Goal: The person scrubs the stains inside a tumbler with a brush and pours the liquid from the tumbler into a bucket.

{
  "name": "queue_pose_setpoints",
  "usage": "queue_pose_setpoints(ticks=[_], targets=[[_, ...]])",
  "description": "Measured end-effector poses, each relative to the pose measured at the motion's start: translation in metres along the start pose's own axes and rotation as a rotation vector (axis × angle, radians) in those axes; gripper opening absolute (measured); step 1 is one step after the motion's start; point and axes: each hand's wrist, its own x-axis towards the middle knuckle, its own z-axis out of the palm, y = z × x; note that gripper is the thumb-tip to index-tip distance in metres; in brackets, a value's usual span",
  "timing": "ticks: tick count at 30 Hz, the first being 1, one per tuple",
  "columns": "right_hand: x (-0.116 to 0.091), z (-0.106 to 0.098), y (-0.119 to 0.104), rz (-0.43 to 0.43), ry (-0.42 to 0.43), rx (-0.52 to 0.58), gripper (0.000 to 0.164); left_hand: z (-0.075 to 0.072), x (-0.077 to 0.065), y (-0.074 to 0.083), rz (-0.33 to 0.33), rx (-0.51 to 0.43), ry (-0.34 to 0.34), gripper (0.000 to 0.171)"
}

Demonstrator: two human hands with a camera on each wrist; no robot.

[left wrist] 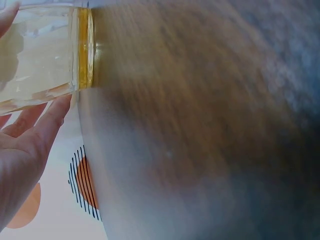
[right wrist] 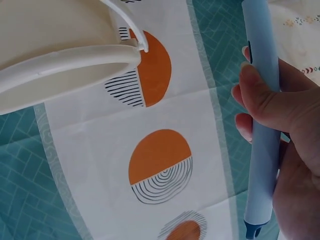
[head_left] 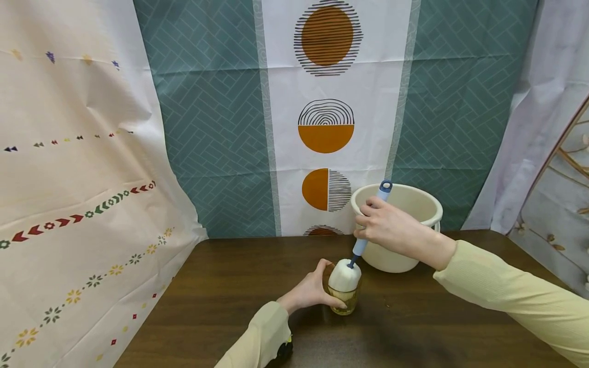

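Observation:
A clear amber glass (head_left: 346,304) stands on the brown table, and my left hand (head_left: 309,290) holds it, thumb on the near side. The white sponge head (head_left: 344,277) of a cup brush sits partly inside, its top above the rim. Higher up, my right hand (head_left: 391,227) grips the brush's light blue handle (head_left: 361,247), which tilts to the right. In the left wrist view the glass (left wrist: 45,55) lies against the fingers (left wrist: 52,117). The right wrist view shows thumb and fingers curled round the handle (right wrist: 265,170); the sponge is out of that view.
A cream bucket (head_left: 388,259) stands just behind and right of the glass, below my right forearm. The wooden table (head_left: 239,276) extends to both sides. Behind it hangs a teal and white patterned curtain (head_left: 207,102), with a cream cloth (head_left: 83,168) along the left.

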Motion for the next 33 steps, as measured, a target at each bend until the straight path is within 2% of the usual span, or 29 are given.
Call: queue_pose_setpoints(ticks=[12, 19, 28, 33], targets=[[0.0007, -0.0002, -0.0017, 0.007, -0.013, 0.001, 0.027, -0.0001, -0.0015, 0.0016, 0.000, -0.018, -0.005, 0.078], [-0.0013, 0.0037, -0.0029, 0.056, -0.003, 0.015, 0.029, 0.0005, -0.0007, 0.0015, 0.025, -0.062, -0.013, 0.075], [-0.0001, 0.0055, -0.0033, 0.088, -0.004, -0.009, 0.026, -0.0006, -0.0001, 0.0020, 0.030, -0.063, -0.013, 0.073], [-0.0004, 0.0059, -0.0048, 0.115, -0.017, -0.040, 0.017, 0.0000, -0.0003, 0.0014, 0.020, -0.036, -0.007, 0.073]])
